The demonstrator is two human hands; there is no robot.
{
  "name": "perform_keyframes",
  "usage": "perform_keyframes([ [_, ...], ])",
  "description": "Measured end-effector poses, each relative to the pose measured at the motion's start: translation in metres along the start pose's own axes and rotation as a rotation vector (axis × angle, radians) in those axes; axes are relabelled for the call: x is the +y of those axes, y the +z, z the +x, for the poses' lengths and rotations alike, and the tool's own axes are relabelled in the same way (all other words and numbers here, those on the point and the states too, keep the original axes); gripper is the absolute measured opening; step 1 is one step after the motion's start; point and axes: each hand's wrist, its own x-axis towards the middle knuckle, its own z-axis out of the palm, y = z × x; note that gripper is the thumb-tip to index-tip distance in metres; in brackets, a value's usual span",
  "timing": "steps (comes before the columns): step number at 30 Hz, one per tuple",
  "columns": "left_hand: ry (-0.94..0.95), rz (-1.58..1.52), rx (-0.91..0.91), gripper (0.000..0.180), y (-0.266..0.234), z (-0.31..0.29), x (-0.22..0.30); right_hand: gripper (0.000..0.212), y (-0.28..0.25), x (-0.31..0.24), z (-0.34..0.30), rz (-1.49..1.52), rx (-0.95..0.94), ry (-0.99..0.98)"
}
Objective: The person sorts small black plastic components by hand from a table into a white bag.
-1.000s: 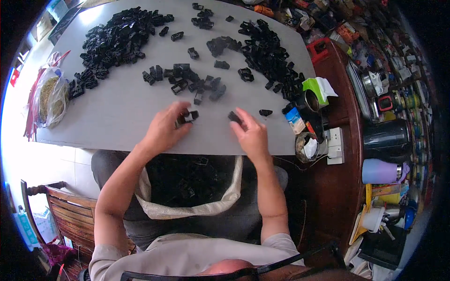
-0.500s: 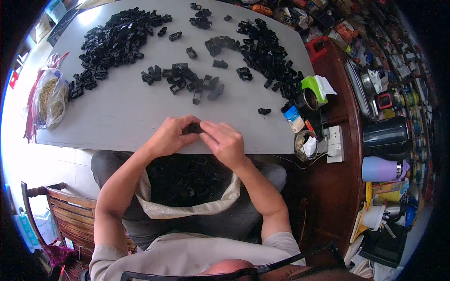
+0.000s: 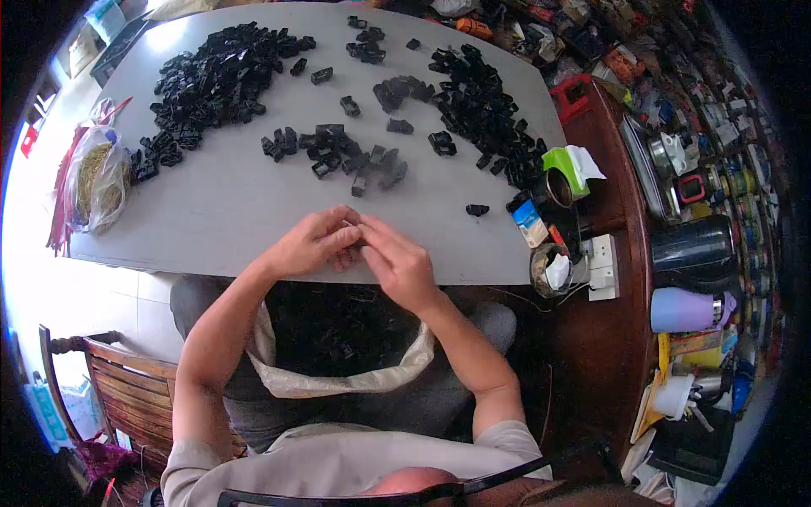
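My left hand (image 3: 317,242) and my right hand (image 3: 399,262) meet over the front edge of the grey table (image 3: 211,224), fingertips touching. The fingers of my left hand are curled with the thumb pressed in. My right hand's fingers reach against them, bent in a pinch. Whatever lies between the fingers is hidden. Below the hands, an open white sack (image 3: 338,384) rests on my lap with many small black plastic parts (image 3: 346,338) inside. Ahead of my hands lies a loose cluster of the same black parts (image 3: 329,150).
Large heaps of black parts lie at the far left (image 3: 220,76) and right (image 3: 481,101). A clear bag (image 3: 97,186) sits at the left edge. At right are a green tissue pack (image 3: 566,169), a glass jar (image 3: 549,270) and a white power strip (image 3: 602,266). A wooden chair (image 3: 127,380) stands at left.
A dark part showed between my fingers earlier; now the fingers cover that spot. My left hand has curled inward and my right fingers have closed over against it. The view has shifted slightly.
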Motion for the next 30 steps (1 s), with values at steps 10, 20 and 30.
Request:
perform_keyframes([
  [10, 0.029, 0.142, -0.028, 0.023, 0.006, 0.002, -0.002, 0.028, -0.014, 0.005, 0.001, 0.374, -0.214, 0.492],
  [20, 0.271, 1.097, 0.518, 0.031, 0.003, 0.027, 0.007, 0.024, -0.059, 0.044, 0.000, -0.188, -0.041, 0.508],
  [30, 0.213, 1.110, 0.477, 0.029, -0.002, 0.015, -0.002, 0.036, -0.082, 0.078, -0.004, -0.565, -0.114, 0.745],
])
